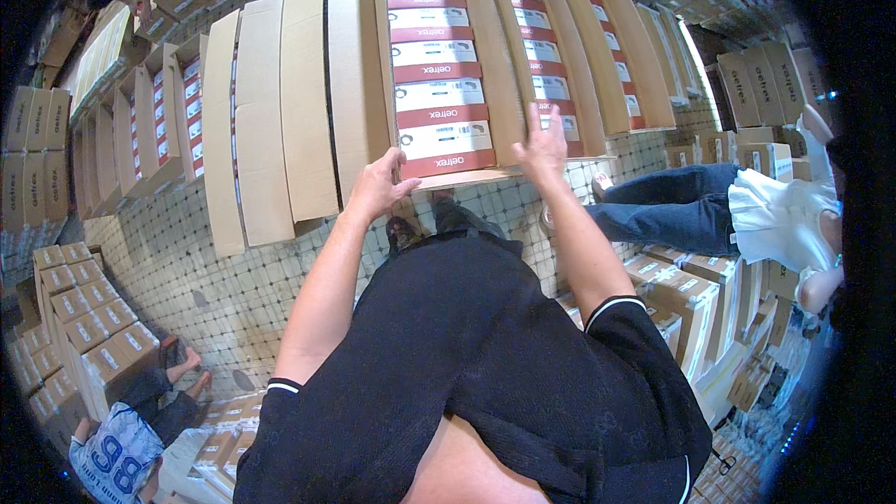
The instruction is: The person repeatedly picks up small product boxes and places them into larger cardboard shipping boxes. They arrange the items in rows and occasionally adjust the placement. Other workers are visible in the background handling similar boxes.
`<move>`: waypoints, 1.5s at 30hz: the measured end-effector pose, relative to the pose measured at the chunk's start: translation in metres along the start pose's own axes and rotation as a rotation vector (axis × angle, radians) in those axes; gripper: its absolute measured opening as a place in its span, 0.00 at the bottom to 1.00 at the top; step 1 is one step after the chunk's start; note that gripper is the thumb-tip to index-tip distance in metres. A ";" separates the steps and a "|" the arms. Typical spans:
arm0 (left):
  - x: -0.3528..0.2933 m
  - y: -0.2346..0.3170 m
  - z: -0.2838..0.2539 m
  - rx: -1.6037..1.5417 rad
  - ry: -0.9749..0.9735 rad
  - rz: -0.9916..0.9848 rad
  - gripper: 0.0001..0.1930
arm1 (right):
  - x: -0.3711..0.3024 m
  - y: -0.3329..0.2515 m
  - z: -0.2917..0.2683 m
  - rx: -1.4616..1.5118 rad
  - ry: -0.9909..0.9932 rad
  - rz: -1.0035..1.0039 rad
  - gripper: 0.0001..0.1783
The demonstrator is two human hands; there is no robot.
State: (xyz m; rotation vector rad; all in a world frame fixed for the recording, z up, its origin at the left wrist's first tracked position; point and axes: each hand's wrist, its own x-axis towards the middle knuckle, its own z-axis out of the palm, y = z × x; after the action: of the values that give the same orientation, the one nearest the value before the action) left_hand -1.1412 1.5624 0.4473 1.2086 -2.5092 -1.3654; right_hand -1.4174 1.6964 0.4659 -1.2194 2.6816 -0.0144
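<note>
In front of me stands a long open cardboard carton [499, 65] with a row of red and white boxes [446, 140] in it. My left hand [378, 185] is at its near left corner, the fingers bent over the edge and the thumb along the near flap [467, 177]. At the near right corner my right hand [543, 147] is open, fingers apart and pointing away from me, above the edge shared with a neighbouring carton. That carton holds more red and white boxes [549, 89]. Nothing shows in the right hand's grasp.
Cartons with closed flaps [308, 93] stand to the left, more open ones [616, 47] to the right. Taped brown boxes [98, 317] are stacked at the lower left. A person in white [775, 215] is at the right, another person [117, 453] at the lower left. The floor is tiled [187, 271].
</note>
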 end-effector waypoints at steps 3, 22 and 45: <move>-0.001 -0.004 0.005 -0.059 0.037 0.021 0.22 | -0.001 0.029 0.008 0.194 -0.016 -0.049 0.47; -0.003 -0.002 0.010 -0.069 0.032 0.022 0.17 | -0.001 0.014 0.013 0.288 0.040 -0.038 0.51; 0.006 0.025 0.057 0.014 0.483 -0.211 0.11 | 0.500 -0.195 0.036 1.976 -0.489 0.907 0.26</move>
State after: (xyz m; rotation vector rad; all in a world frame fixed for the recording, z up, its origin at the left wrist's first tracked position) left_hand -1.1823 1.6059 0.4284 1.6125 -2.1059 -0.9364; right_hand -1.5863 1.1967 0.3617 0.5349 1.2459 -1.4344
